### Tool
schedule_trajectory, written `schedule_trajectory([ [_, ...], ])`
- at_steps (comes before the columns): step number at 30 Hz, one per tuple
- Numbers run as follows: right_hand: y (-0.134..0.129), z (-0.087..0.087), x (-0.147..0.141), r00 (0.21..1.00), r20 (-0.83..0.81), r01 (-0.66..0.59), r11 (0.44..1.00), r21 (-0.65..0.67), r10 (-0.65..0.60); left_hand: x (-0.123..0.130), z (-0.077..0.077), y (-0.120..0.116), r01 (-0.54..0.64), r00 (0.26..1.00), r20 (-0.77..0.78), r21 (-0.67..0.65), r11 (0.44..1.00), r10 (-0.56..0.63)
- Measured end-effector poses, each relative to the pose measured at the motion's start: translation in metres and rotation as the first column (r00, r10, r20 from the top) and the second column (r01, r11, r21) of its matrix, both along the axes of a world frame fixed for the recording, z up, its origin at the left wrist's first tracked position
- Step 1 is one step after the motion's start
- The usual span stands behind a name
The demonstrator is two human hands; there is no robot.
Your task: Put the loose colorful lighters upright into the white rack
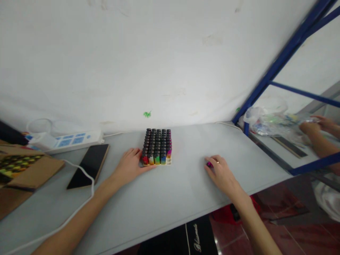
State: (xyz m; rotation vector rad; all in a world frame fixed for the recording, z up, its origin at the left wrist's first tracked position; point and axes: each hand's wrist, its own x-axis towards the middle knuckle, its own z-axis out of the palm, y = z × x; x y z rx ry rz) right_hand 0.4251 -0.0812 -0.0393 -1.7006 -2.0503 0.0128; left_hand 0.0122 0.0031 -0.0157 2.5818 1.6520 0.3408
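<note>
Rows of cigarette lighters with black tops and red, yellow, green, blue and purple bodies stand upright in a white tray. At the tray's front right corner a slot shows bare. My left hand is closed around the tray's front left corner, its thumb along the front edge and its fingers at the left side. To the right of the tray, my right hand is low over the table with its fingers curled around a purple lighter, mostly hidden by the hand.
On the left lie a smartphone, a white power strip, a white cable and an open cardboard box with yellow-and-black contents. A blue metal frame rises on the right. Beyond it another person's hands work near plastic bags.
</note>
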Motion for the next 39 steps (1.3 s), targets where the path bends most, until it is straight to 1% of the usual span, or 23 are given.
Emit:
schedule_trajectory([
  [3,-0.001,0.016,0.005,0.986,-0.049,-0.16,0.986,-0.053,0.158,0.001,0.0,-0.001,0.005,1.0,-0.004,0.013,1.0,-0.005],
  [5,-0.002,0.025,0.012,0.98,-0.049,-0.194,0.98,-0.042,0.192,0.001,0.001,-0.002,0.008,1.0,0.015,0.016,1.0,-0.009],
  [8,0.001,0.027,0.019,0.987,0.028,-0.16,0.987,-0.009,0.161,0.001,0.002,-0.002,0.005,0.999,0.035,0.019,1.0,-0.005],
  [11,0.01,0.02,0.016,0.988,0.074,-0.13,0.99,-0.06,0.134,0.0,0.0,0.0,0.002,0.996,0.085,0.016,1.0,-0.003],
  [14,0.024,0.015,0.0,0.988,0.127,-0.081,0.994,-0.068,0.089,-0.002,-0.003,0.002,-0.002,0.989,0.15,0.018,1.0,-0.001],
  [17,0.043,0.015,-0.021,0.981,0.163,-0.089,0.993,-0.081,0.101,-0.003,-0.004,0.002,0.001,0.989,0.149,0.038,0.999,-0.006],
  [19,0.057,0.017,-0.032,0.982,0.129,-0.123,0.985,-0.121,0.138,-0.002,-0.003,0.001,0.003,0.991,0.132,0.047,0.999,-0.009],
  [20,0.063,0.018,-0.037,0.984,0.079,-0.149,0.979,-0.142,0.161,-0.002,-0.003,0.001,0.004,0.992,0.124,0.048,0.999,-0.01],
  [22,0.076,0.023,-0.043,0.972,-0.099,-0.227,0.955,-0.191,0.211,-0.001,-0.002,0.0,0.007,0.994,0.112,0.046,0.999,-0.012],
  [23,0.082,0.026,-0.045,0.948,-0.214,-0.281,0.936,-0.212,0.236,-0.001,-0.002,-0.001,0.008,0.994,0.108,0.046,0.999,-0.013],
  [24,0.087,0.029,-0.047,0.907,-0.336,-0.34,0.914,-0.222,0.256,-0.001,-0.001,-0.001,0.009,0.994,0.105,0.044,0.999,-0.014],
  [25,0.091,0.033,-0.05,0.85,-0.454,-0.396,0.893,-0.216,0.267,-0.002,-0.001,-0.001,0.008,0.995,0.103,0.042,0.999,-0.012],
  [27,0.096,0.039,-0.059,0.708,-0.653,-0.483,0.859,-0.168,0.27,-0.002,-0.002,0.0,0.006,0.995,0.098,0.036,0.999,-0.01],
  [30,0.098,0.043,-0.082,0.483,-0.845,-0.548,0.832,-0.087,0.229,-0.003,-0.002,0.0,0.008,0.995,0.1,0.038,0.999,-0.012],
  [32,0.095,0.038,-0.1,0.366,-0.915,-0.542,0.838,-0.061,0.17,-0.003,-0.002,0.0,0.006,0.993,0.117,0.045,0.999,-0.011],
  [33,0.093,0.035,-0.108,0.326,-0.935,-0.521,0.851,-0.056,0.139,-0.003,-0.002,-0.001,0.002,0.992,0.127,0.047,0.999,-0.008],
  [35,0.087,0.027,-0.12,0.29,-0.953,-0.472,0.88,-0.058,0.093,-0.003,-0.002,-0.001,-0.006,0.99,0.14,0.045,0.999,0.0],
  [39,0.076,0.018,-0.128,0.293,-0.955,-0.398,0.915,-0.071,0.053,-0.003,-0.002,-0.002,0.0,0.991,0.132,0.034,0.999,-0.005],
])
